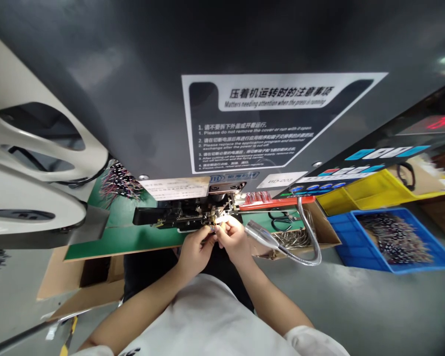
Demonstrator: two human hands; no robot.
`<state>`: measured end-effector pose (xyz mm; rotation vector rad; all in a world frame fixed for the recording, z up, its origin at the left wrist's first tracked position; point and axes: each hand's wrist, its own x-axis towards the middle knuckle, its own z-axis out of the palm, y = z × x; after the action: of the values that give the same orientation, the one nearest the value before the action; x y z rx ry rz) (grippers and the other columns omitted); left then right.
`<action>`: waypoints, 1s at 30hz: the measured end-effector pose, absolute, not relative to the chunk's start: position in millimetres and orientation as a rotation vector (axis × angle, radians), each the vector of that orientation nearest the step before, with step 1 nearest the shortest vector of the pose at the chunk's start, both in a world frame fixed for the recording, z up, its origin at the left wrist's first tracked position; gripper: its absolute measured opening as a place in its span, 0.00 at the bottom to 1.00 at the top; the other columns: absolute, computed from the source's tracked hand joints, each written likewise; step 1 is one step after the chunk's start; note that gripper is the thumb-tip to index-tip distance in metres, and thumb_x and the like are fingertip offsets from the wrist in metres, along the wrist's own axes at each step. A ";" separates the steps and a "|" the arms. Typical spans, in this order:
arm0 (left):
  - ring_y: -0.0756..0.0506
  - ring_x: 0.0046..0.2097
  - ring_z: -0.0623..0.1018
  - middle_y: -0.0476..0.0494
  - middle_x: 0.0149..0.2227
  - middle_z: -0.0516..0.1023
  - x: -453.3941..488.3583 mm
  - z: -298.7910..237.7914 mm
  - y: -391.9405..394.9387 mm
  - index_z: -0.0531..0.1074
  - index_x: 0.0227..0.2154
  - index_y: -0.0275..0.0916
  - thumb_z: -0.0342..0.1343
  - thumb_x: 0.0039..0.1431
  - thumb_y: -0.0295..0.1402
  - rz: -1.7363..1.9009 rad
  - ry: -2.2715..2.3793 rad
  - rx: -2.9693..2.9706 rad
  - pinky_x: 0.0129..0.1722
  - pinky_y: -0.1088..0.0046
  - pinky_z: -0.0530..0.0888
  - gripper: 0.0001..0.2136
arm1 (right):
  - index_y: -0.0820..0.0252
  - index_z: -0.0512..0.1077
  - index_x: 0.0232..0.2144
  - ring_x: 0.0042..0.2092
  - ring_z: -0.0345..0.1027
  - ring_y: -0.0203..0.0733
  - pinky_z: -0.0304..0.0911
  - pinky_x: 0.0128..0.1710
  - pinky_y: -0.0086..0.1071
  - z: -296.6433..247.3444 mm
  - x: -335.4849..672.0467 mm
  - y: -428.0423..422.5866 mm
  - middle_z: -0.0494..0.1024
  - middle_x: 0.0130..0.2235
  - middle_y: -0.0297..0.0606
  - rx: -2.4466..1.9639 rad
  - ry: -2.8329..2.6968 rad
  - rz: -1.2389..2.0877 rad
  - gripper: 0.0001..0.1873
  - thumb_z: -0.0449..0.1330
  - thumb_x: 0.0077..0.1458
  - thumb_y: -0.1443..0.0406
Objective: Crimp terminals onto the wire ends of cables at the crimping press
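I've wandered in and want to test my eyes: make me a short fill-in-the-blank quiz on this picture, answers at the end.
1. The left hand and right hand are close together near the front edge of a tabletop coloured ____.
2. The big label is headed "Matters needing attention when the ____ is running".
3. The small sticker reads BD-____.
4. At far right, the bin holding wire bundles is ____.

Missing words: green; press; 003; blue

Gleaming metal lamp [262,235] by the right edge of the tabletop [133,240], smooth plastic blue bin [344,232], matt cloth shirt [207,321]!
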<state>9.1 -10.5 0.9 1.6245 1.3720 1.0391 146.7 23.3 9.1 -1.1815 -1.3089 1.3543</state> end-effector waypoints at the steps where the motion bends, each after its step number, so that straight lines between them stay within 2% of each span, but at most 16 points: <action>1: 0.45 0.38 0.81 0.44 0.36 0.82 9.0 1.3 -10.6 0.73 0.37 0.41 0.50 0.68 0.37 1.045 1.375 1.625 0.37 0.73 0.74 0.09 | 0.59 0.67 0.29 0.17 0.52 0.30 0.50 0.18 0.26 9.1 146.5 23.3 0.61 0.16 0.24 -1.162 -1.288 1.377 0.13 0.61 0.58 0.56; 10: 0.47 0.36 0.80 0.46 0.35 0.82 8.3 -4.3 -15.6 0.74 0.42 0.41 0.52 0.67 0.32 1.124 1.483 1.756 0.36 0.75 0.73 0.07 | 0.57 0.66 0.30 0.17 0.53 0.30 0.50 0.18 0.25 12.4 143.4 21.6 0.60 0.17 0.22 -1.075 -1.251 1.415 0.10 0.62 0.56 0.59; 16: 0.46 0.39 0.82 0.45 0.39 0.83 8.6 -8.7 -14.8 0.74 0.43 0.42 0.51 0.67 0.32 1.085 1.520 1.779 0.39 0.73 0.74 0.08 | 0.59 0.71 0.31 0.21 0.55 0.32 0.54 0.21 0.27 11.4 143.0 19.1 0.62 0.21 0.26 -1.171 -1.395 1.123 0.06 0.60 0.56 0.62; 21: 0.44 0.40 0.82 0.44 0.38 0.83 9.8 -9.2 -12.2 0.75 0.43 0.42 0.51 0.67 0.33 1.056 1.557 1.774 0.40 0.72 0.75 0.08 | 0.60 0.76 0.38 0.22 0.57 0.34 0.59 0.23 0.28 8.1 143.5 19.0 0.63 0.21 0.28 -1.201 -1.510 0.987 0.09 0.59 0.58 0.62; 30: 0.44 0.39 0.83 0.44 0.39 0.84 12.9 -6.7 -10.8 0.75 0.43 0.42 0.50 0.68 0.33 1.070 1.571 1.864 0.38 0.73 0.75 0.09 | 0.59 0.77 0.37 0.22 0.57 0.34 0.59 0.23 0.29 6.0 149.4 23.2 0.64 0.21 0.29 -1.158 -1.515 1.093 0.11 0.59 0.59 0.60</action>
<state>12.9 -10.8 -6.7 1.8639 1.5714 1.0696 149.4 23.2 6.0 -1.1577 -1.5150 1.0933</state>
